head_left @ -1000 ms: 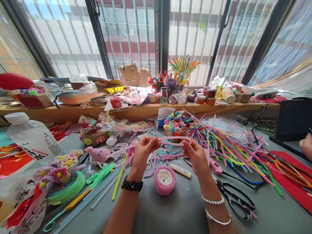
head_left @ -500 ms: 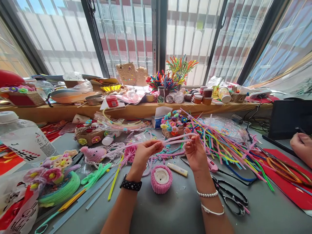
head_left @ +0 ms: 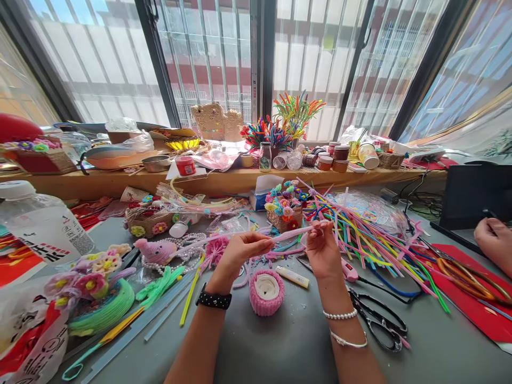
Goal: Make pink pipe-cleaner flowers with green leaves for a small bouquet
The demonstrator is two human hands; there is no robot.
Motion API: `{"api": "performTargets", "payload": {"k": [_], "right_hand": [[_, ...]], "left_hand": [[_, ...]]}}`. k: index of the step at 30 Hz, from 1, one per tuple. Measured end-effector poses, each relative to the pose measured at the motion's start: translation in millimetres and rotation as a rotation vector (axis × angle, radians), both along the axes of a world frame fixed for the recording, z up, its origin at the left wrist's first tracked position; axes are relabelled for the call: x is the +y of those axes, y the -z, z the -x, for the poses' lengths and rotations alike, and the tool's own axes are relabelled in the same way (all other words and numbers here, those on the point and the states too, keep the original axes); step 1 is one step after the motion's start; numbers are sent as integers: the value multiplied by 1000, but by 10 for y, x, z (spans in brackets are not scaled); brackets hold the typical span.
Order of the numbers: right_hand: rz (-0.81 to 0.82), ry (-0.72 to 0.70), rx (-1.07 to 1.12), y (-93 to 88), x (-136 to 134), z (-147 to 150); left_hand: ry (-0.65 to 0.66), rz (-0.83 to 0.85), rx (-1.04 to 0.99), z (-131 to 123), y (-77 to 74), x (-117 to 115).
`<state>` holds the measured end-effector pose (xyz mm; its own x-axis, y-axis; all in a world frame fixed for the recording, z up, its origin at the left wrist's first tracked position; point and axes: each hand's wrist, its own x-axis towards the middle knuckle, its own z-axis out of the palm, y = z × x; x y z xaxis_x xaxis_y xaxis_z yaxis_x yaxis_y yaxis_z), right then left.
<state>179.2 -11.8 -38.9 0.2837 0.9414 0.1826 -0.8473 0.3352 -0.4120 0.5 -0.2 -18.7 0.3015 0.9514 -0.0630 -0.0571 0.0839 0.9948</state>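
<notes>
Pale pink pipe cleaners [head_left: 291,234] stretch between my two hands, above the table. My left hand [head_left: 244,253] pinches them, and their tails run out to the left. At the other end, my right hand [head_left: 323,248] has its fingers closed on them. Below and between the hands stands a round pink fuzzy cup [head_left: 266,301] with a white roll inside. A cream glue stick [head_left: 293,277] lies just behind it to the right. Pink pipe cleaner pieces and a pink pompom-like bundle [head_left: 216,250] lie near my left hand.
Black-handled scissors [head_left: 378,320] and a pink glue gun [head_left: 349,271] lie to the right. Many loose pipe cleaners [head_left: 372,234] spread behind them. A flowered green craft [head_left: 102,306] and plastic bottle [head_left: 40,224] stand left. Another person's hand [head_left: 494,237] is at far right.
The looped pink pipe cleaners between my hands now lie together in one nearly straight line. My right hand has turned slightly, fingers curled in; my left hand has shifted slightly.
</notes>
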Motion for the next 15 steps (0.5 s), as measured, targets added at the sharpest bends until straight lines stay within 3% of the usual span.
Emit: {"api": "performTargets", "payload": {"k": [5,11,15], "right_hand": [[43,96,-154,-28,-31,6],[-26,7,-357,-41,-101,145],[-70,-63,-359,-36,-127,209]], "left_hand": [[-23,-295,290,11,-39,-12],[-107,-1014,482,-126,-71,-119],[-14,-1056,613,-230,-62,-202]]}}
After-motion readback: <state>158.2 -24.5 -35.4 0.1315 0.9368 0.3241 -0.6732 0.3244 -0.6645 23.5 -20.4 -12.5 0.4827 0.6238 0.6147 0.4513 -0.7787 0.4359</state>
